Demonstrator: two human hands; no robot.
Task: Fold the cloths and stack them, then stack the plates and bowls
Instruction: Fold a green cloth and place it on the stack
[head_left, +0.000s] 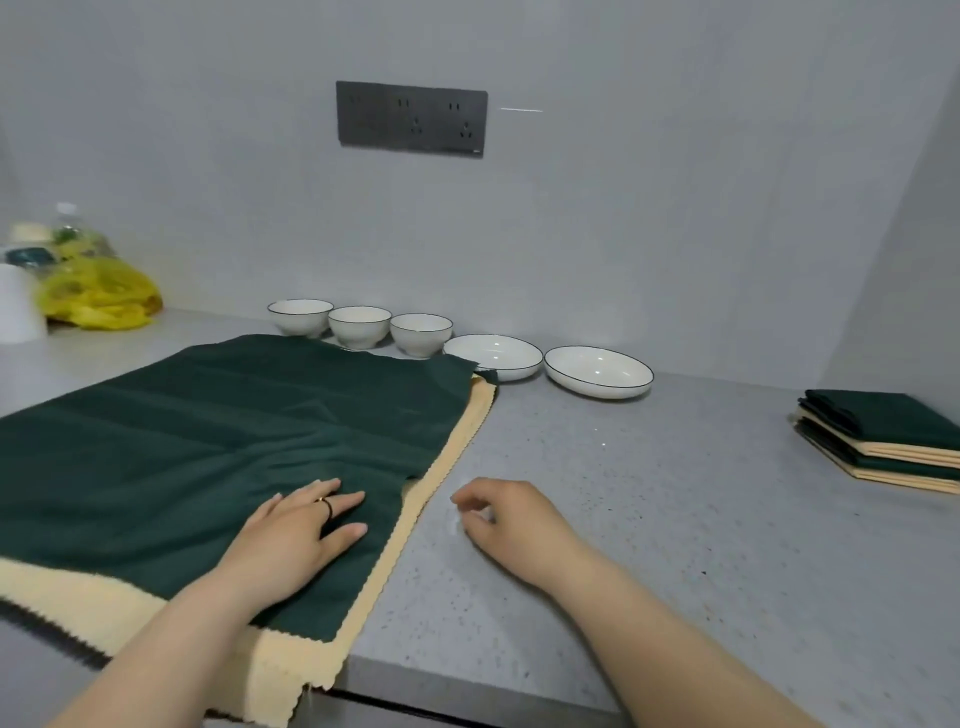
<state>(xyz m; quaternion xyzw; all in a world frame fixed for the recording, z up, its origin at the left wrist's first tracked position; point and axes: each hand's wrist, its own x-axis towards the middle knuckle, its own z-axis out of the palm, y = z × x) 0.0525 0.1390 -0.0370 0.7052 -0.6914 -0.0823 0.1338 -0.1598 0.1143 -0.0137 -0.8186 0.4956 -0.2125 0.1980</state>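
Observation:
A dark green cloth (218, 441) lies spread flat on the counter, on top of a beige cloth (447, 457) whose scalloped edge shows along the right and front. My left hand (301, 530) rests flat on the green cloth near its right front corner, fingers straight. My right hand (498, 519) hovers over the bare counter just right of the cloths, fingers loosely curled and holding nothing. Three white bowls (359, 326) stand in a row behind the cloths, with two white plates (598, 372) side by side to their right. A stack of folded cloths (883, 436) sits at the far right.
A yellow plastic bag (98, 293), a bottle and a white cup (18, 304) stand at the back left. A dark socket panel (411, 118) is on the wall. The grey counter (649, 493) ends at a front edge near me; a side wall closes the right.

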